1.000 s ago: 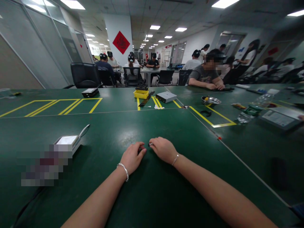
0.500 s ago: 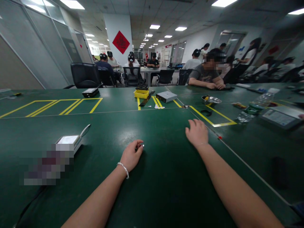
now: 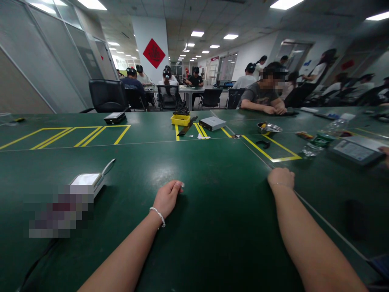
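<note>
My left hand, with a silvery bracelet at its wrist, is closed in a pinch above the green table. Between its thumb and forefinger shows the end of a small shiny silver piece, too small to name. Farther right, my right hand rests on the table by the pale seam, its fingers curled under and mostly hidden. It covers the spot where a tiny red thing lay. Whatever those fingers grip is out of sight.
A device with a white top and a strap lies at the left. Behind are a yellow bin, a grey metal box and a metal bowl. At right are a plastic bottle and a labelled box. A person sits opposite.
My right hand has moved right and toward me, from open in mid-table onto the red thing's spot, and has curled. My left fingers have closed tighter on the silver piece.
</note>
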### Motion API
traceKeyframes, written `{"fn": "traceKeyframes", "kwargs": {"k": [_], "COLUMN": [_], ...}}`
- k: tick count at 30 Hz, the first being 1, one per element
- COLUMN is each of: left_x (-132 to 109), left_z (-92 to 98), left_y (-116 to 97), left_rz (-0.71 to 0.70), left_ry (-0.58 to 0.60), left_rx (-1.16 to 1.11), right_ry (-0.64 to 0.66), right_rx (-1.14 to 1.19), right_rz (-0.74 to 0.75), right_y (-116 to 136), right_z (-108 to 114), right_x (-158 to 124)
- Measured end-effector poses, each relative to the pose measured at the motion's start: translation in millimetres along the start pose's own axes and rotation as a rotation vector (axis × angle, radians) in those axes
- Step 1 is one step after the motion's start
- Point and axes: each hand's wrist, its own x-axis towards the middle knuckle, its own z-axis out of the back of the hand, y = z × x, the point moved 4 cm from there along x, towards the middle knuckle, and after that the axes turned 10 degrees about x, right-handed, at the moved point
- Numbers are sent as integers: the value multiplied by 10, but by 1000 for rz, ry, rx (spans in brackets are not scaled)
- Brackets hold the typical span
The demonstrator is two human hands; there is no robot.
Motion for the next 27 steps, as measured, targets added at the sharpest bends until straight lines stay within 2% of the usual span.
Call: {"fn": "traceKeyframes", "kwargs": {"k": [2,4,6,8,11,14,18,22,27], "left_x": [1,9,20,28,32,37,53,53,40], "left_z": [13,21,25,26,25,15,-21,-19,19], "left_y": [10,25,36,39,33,30,44,41,-9], "left_rz": [34,63,74,72,72,86,102,92,81], "left_ry": [-11,-23,-36,-45,-44,-33,-1,-12,-58], "left_rx": [-10,-35,-70,-103,-134,-196,-326,-259,-200], "right_ry": [-13,-46,-69,-12,238,558,976,1188,1278], "right_rx": [-82,-74,63,334,857,1311,1647,1724,1763], "right_rz": [-42,-18,37,77,79,33,-68,-192,-222], "right_y": [0,63,215,459,981,1559,2114,2287,2255], "right_z": [58,109,124,73,-93,-226,-293,-339,-375], "right_x": [-18,-43,-92,-190,-475,-916,-1537,-1888,-1955]}}
